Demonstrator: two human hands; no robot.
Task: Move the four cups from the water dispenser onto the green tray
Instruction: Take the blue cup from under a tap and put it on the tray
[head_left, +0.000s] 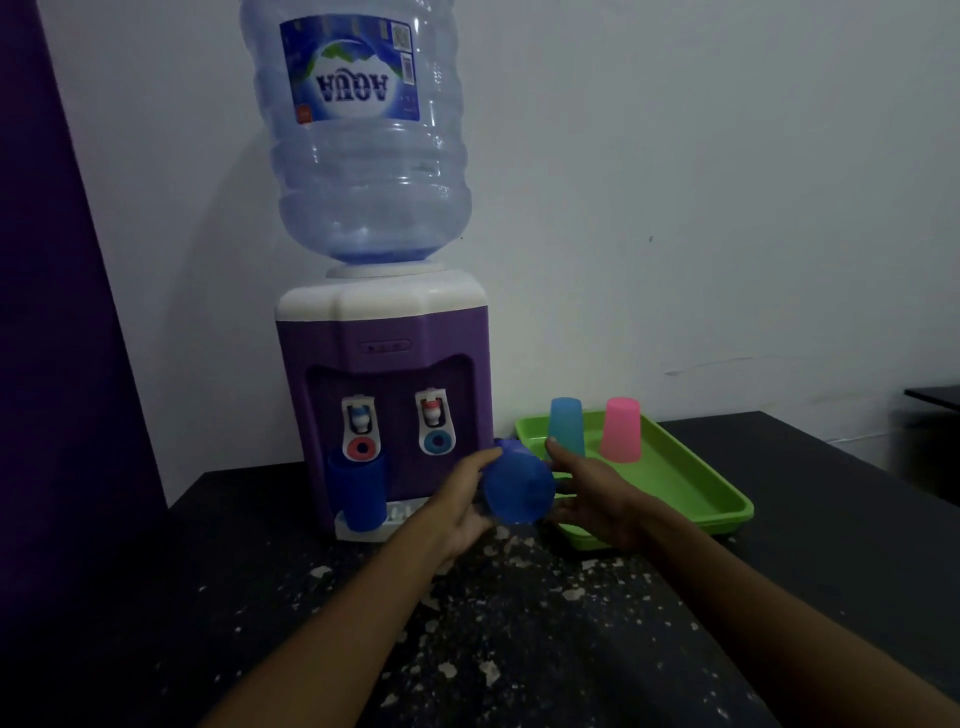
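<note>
A dark blue cup (517, 486) is held tilted in the air between both hands, just right of the purple water dispenser (384, 395). My left hand (462, 512) grips its left side. My right hand (592, 499) touches its right side with fingers spread. Another dark blue cup (358, 491) stands upside down on the dispenser's drip tray under the left tap. On the green tray (691, 499), a light blue cup (567, 423) and a pink cup (621, 428) stand upside down at the back.
A large water bottle (363, 135) sits on top of the dispenser. The dark, speckled tabletop (519, 649) runs to a white wall behind. A purple surface (57, 312) rises at the left. A dark object (935, 400) shows at the far right.
</note>
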